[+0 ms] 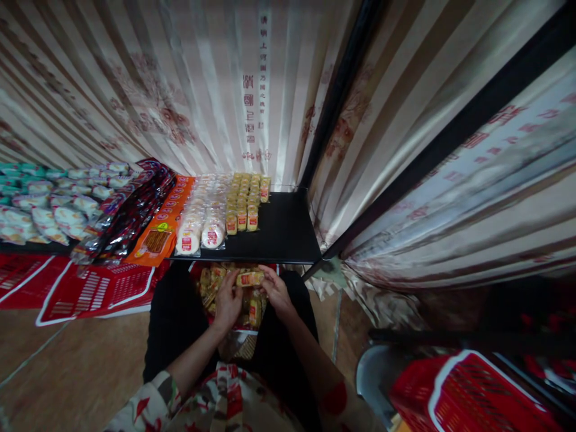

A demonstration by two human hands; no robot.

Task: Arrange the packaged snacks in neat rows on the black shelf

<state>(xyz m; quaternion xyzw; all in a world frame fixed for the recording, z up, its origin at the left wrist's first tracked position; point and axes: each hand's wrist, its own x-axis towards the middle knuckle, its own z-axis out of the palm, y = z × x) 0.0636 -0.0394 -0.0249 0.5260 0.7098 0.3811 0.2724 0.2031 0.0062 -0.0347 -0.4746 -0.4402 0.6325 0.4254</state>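
Between my two hands is a small yellow wrapped snack packet [249, 279] with a red label, held level above a red basket [265, 324]. My left hand [228, 300] pinches its left end, and my right hand [275, 289] grips the right end. Several more yellow packets [254, 313] lie loose in the basket between my knees. On the black shelf [288, 231] in front, rows of the same yellow packets [242, 221] stand beside rows of round white wrapped cakes [213, 235].
Left along the shelf lie an orange packet [157, 240], dark shiny packets [130, 210] and white-and-green packets [72, 210]. Red baskets [103, 291] sit below on the left; another red basket [490, 396] is at lower right. Curtains [216, 90] and a dark post [335, 90] bound the shelf.
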